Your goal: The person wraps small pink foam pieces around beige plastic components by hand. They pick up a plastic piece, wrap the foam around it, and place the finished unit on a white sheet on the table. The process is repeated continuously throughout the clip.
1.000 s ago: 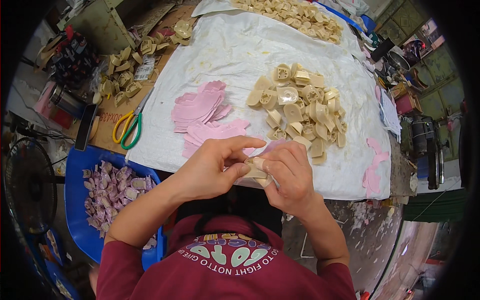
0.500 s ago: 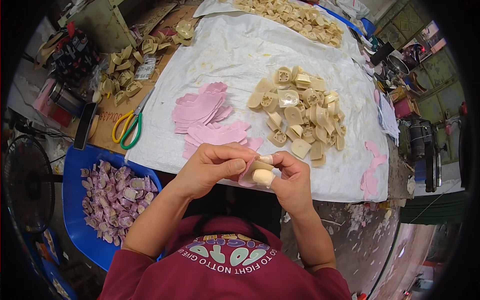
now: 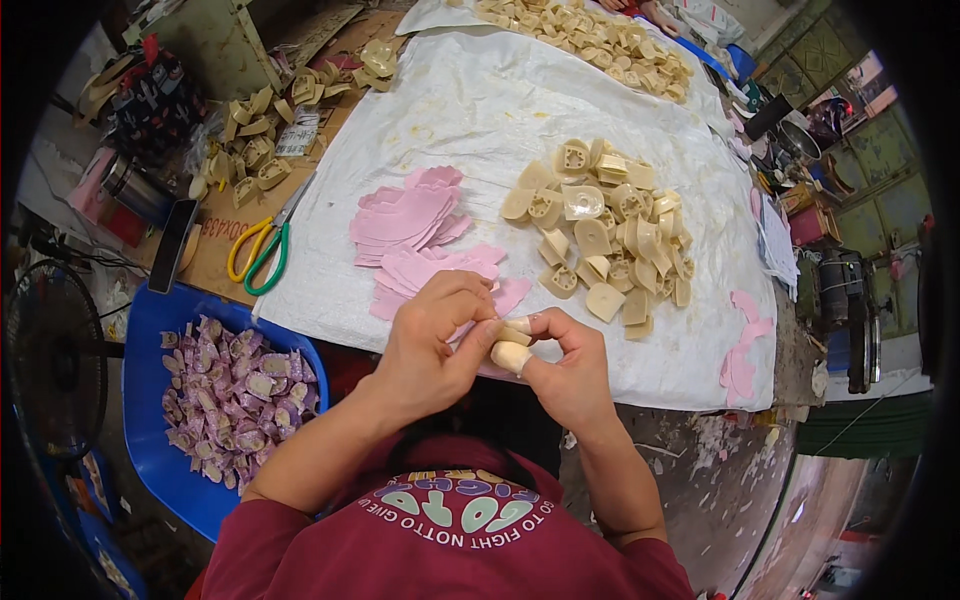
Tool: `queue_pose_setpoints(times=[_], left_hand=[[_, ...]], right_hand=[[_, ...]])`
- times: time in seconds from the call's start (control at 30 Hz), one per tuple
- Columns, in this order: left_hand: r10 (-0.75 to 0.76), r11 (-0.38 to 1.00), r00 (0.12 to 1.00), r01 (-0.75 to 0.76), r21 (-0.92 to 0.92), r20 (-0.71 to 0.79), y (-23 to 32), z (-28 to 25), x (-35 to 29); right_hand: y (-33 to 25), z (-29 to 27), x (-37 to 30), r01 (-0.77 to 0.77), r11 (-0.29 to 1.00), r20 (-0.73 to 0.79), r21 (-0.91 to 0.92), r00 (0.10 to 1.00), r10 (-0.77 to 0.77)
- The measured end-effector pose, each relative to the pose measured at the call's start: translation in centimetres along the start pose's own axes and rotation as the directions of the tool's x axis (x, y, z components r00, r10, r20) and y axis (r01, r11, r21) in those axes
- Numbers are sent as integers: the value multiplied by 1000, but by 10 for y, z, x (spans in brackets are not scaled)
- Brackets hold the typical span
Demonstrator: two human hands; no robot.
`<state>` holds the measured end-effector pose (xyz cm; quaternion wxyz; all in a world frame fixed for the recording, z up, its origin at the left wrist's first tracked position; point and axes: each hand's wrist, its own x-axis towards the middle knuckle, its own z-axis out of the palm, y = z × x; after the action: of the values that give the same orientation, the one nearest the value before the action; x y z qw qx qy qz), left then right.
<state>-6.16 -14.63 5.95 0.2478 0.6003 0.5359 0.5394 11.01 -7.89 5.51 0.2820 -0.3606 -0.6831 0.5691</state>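
Note:
Close to my body, at the table's near edge, my left hand and my right hand meet over a small beige shoe heel. My right thumb and forefinger, both in pale finger covers, pinch the heel. The fingers of my left hand are closed on a pink cover piece against it; most of both is hidden by my fingers. Just beyond my hands lies a stack of pink cover pieces. A heap of beige heels sits to its right.
A blue basin at lower left holds many purplish-pink covered heels. Scissors with yellow and green handles and a phone lie at the left. More heels cover the far end; pink scraps hang at the right edge.
My left hand has turned and come round the heel, covering most of the pink piece that showed before. Both hands have shifted slightly left.

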Motion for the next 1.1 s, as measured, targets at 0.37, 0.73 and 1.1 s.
queue_pose_setpoints(times=[0.37, 0.73, 1.1], left_hand=[[-3, 873, 984, -85, -480, -179, 6, -4, -19], [353, 928, 933, -359, -99, -74, 26, -12, -15], [344, 910, 938, -320, 263, -50, 13, 6, -6]], right_hand=[[-21, -12, -5, 552, 724, 59, -413, 810, -584], [-8, -11, -15, -44, 640, 92, 767, 995, -42], [-26, 10, -19, 122, 964, -111, 234, 989, -98]])
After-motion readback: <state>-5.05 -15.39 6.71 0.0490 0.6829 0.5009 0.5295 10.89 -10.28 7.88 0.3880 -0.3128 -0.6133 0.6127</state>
